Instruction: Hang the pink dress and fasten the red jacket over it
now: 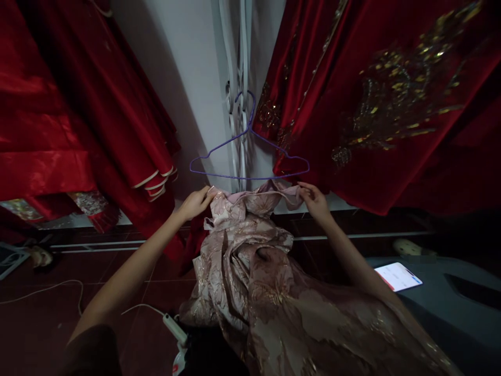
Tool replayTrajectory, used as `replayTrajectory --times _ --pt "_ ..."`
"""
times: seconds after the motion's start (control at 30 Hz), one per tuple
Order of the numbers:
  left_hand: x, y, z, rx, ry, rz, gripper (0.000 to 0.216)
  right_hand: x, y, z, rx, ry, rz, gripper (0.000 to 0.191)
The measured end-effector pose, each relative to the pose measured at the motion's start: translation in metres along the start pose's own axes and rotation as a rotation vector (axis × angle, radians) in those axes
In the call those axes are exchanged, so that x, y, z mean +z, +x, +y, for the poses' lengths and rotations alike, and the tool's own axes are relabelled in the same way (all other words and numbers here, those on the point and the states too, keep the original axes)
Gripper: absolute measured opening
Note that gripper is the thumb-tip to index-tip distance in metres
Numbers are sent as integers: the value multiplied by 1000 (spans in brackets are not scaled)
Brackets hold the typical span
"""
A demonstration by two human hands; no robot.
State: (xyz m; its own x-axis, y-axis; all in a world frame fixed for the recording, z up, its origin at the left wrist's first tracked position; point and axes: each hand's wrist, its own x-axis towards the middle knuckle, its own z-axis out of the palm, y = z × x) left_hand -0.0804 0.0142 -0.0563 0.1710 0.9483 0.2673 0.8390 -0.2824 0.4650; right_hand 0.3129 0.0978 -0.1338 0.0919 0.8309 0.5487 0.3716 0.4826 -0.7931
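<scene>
A pale pink dress (pixel 274 282) with a shiny gold floral pattern spreads from between my hands down across my lap. My left hand (pixel 195 203) pinches the left end of its upper edge. At the opposite end, my right hand (pixel 314 201) grips the same edge, so the top is stretched between the two. Just above that edge a purple wire hanger (pixel 250 176) hangs with nothing on it, its hook on a white rack in front of the wall. The lower part of the dress lies in bunched folds.
Red garments (pixel 129 115) hang at the left, and red gold-sequined cloth (pixel 395 104) hangs at the right. A lit phone (pixel 399 275) lies on a grey surface (pixel 442 313). On the dark red floor are a white corded device (pixel 174 330) and a cable. A metal rail (pixel 360 236) runs low behind.
</scene>
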Motion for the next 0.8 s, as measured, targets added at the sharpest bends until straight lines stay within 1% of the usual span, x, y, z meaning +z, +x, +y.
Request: replayTrajectory --times 0.07,0.17,0.23,0.27,0.3,0.37,0.4,0.43,0.47,0.5,0.57,0.6,0.63,0.67,0.73,0.8 --pt "-7 2 17 169 121 5 34 -10 2 -10 -50 -100 -139 34" --pt "-10 18 54 457 290 69 34 -21 6 -30 -110 -290 -276 32" --pt "-2 38 78 637 327 82 33 -23 8 -48 -174 -348 -398 28" --pt "6 49 87 711 340 76 32 -23 8 -58 -210 -348 -483 26" --pt "16 60 94 753 353 78 31 -23 7 -68 -237 -332 -577 25" --pt "39 77 99 761 381 78 30 -22 6 -86 -238 -272 -764 24" --pt "50 81 99 744 393 72 29 -23 5 -92 -212 -234 -826 26" --pt "59 83 98 718 402 69 30 -24 6 -96 -173 -192 -843 27" --pt "67 82 97 690 407 69 31 -27 8 -96 -136 -154 -806 29" --pt "72 78 96 666 408 73 33 -32 11 -93 -110 -123 -718 30" --pt "74 68 94 632 400 90 36 -43 20 -78 -84 -94 -443 29" --pt "72 62 93 621 394 96 37 -49 25 -67 -78 -96 -293 26" --pt "68 57 93 612 389 98 37 -54 30 -55 -57 -93 -178 23" --pt "64 52 93 603 386 95 38 -59 34 -43 -4 -84 -96 20" --pt "57 47 91 590 384 79 39 -66 38 -23 114 -92 -3 17" --pt "51 44 90 587 385 64 40 -66 39 -13 163 -101 60 15"
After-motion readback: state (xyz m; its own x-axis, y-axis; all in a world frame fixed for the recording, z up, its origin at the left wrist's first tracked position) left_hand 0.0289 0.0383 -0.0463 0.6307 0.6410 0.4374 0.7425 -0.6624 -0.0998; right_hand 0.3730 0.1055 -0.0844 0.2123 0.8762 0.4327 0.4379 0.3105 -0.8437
